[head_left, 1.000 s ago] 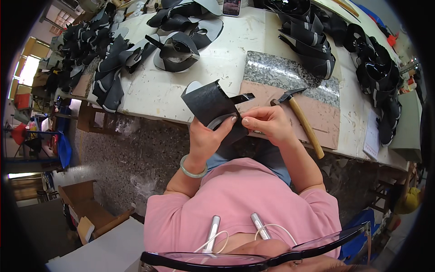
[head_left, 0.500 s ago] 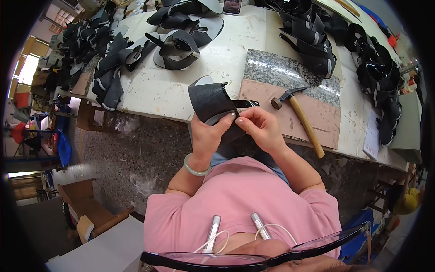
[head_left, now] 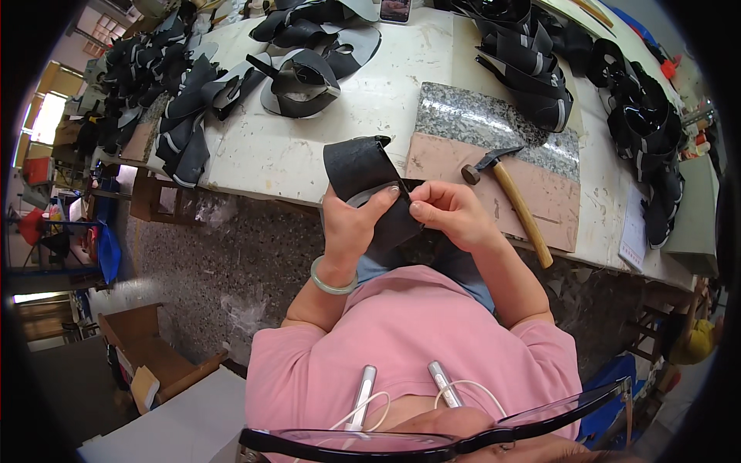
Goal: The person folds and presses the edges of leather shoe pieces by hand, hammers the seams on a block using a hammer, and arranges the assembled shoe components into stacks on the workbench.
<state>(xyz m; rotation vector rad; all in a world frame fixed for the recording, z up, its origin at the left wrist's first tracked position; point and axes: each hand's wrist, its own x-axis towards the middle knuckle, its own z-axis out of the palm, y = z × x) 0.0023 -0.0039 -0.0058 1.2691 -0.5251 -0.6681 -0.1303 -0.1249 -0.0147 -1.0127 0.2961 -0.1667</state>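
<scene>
The piece (head_left: pixel 359 166), black and curved, is located in the left hand (head_left: pixel 349 224), directly in front of the person's torso and near the table (head_left: pixel 378 85) edge; its long axis slants from beyond the left hand, at upper left, down toward the person and rightward, into the gap between the hands; the broad curved end points away from the person, the narrower lower part toward the lap; one long edge faces the right hand (head_left: pixel 455 216).

The left hand grips the piece, thumb on the near face; its other fingers are mostly hidden. The right hand is closed in a pinch, thumb against forefinger, at that long edge; whether it grips the edge or a small item cannot be told.

Beyond the right hand and to its right, the hammer (head_left: pixel 521 210) lies on the pink board (head_left: pixel 440 157), handle end toward the person; the granite slab (head_left: pixel 459 109) lies farther from the same hand; the loop (head_left: pixel 299 106), black and grey, rests beyond the left hand, to its left.
</scene>
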